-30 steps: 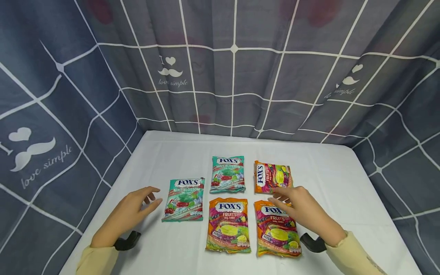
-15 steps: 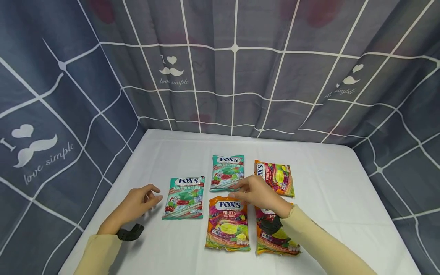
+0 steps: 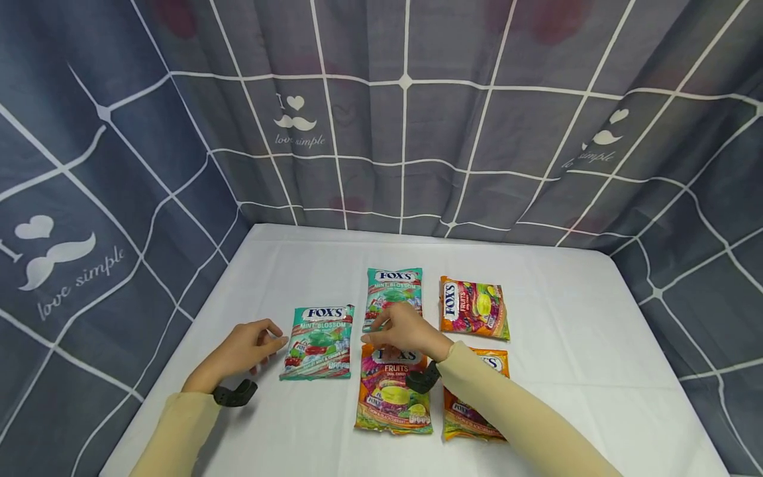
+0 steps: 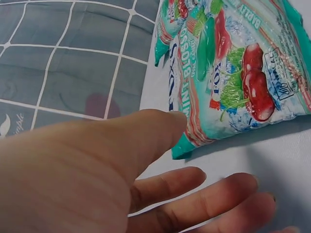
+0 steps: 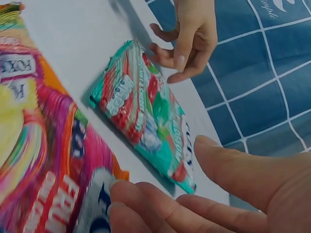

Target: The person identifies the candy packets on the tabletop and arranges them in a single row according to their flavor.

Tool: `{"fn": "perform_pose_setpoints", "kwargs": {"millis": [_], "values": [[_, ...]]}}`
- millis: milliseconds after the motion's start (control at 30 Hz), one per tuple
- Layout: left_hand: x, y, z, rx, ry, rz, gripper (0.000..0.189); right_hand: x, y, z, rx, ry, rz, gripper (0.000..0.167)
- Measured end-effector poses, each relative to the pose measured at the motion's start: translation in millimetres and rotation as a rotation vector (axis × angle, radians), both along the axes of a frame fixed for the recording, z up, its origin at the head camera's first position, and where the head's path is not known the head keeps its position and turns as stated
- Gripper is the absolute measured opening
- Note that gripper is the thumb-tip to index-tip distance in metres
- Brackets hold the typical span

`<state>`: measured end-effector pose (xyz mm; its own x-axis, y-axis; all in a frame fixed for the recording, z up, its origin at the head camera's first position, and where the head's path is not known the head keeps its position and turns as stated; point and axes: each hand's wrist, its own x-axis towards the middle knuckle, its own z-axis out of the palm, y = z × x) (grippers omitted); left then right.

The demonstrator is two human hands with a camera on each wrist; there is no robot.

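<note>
Two green Mint Blossom candy bags lie face up: the left candy bag (image 3: 316, 343) and the far middle candy bag (image 3: 394, 283). Three orange-and-purple Fruits candy bags lie to the right and in front: the near middle candy bag (image 3: 393, 404), the near right candy bag (image 3: 471, 421) and the far right candy bag (image 3: 475, 309). My left hand (image 3: 244, 351) hovers just left of the left mint bag, fingers loosely bent and holding nothing. My right hand (image 3: 405, 329) is over the gap between the two middle bags, partly covering both. Its thumb and fingers are apart (image 5: 228, 194), with nothing between them.
White cloth covers the table (image 3: 572, 371). A dark gridded curtain (image 3: 369, 132) encloses the back and both sides. My right sleeve (image 3: 507, 411) crosses over the near right bag and hides part of it.
My right hand has moved left from the right-hand Fruits bags to above the middle bags. My left hand has shifted slightly right, closer to the left mint bag. The bags keep their places.
</note>
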<state>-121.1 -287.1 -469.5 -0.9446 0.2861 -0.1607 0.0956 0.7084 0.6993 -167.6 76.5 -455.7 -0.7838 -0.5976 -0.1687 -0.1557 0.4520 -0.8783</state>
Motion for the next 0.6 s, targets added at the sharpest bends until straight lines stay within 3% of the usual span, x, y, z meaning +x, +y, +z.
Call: {"fn": "perform_pose_setpoints", "kwargs": {"millis": [233,600], "values": [[-2.7,-2.1,-5.7,0.021,-0.042,-0.002,0.028,-0.5,-22.8,-5.4,-0.075,-0.157,-0.040,0.038],[-8.7,9.9,-11.7,0.102,-0.133,0.065,0.029,-2.1,-44.8,-17.5,-0.053,-0.169,-0.056,0.029]]}}
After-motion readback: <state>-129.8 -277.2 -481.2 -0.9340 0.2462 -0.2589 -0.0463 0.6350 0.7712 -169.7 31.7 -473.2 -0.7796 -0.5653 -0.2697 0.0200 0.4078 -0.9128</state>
